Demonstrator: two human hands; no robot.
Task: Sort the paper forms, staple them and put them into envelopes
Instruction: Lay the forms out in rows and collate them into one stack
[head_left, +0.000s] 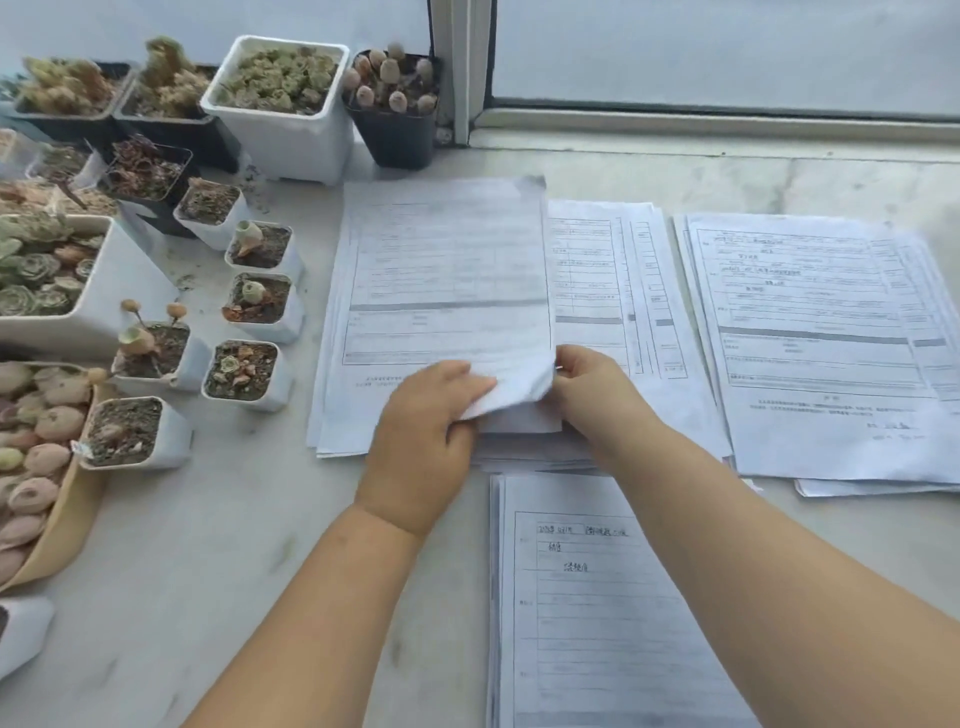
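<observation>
A pale marble sill (727, 171) runs under a window frame (460, 73). Small plant pots (244, 371) crowd its left side. Four paper stacks lie spread out; both the left hand (426, 415) and right hand (592, 384) pinch the lower edge of a form (447, 280) lifted over the left stack (337, 405).

Both forearms are bare from the lower frame edge to the wrists, with no sleeve showing. The left hand (421, 415) and right hand (592, 389) wear nothing visible.
</observation>
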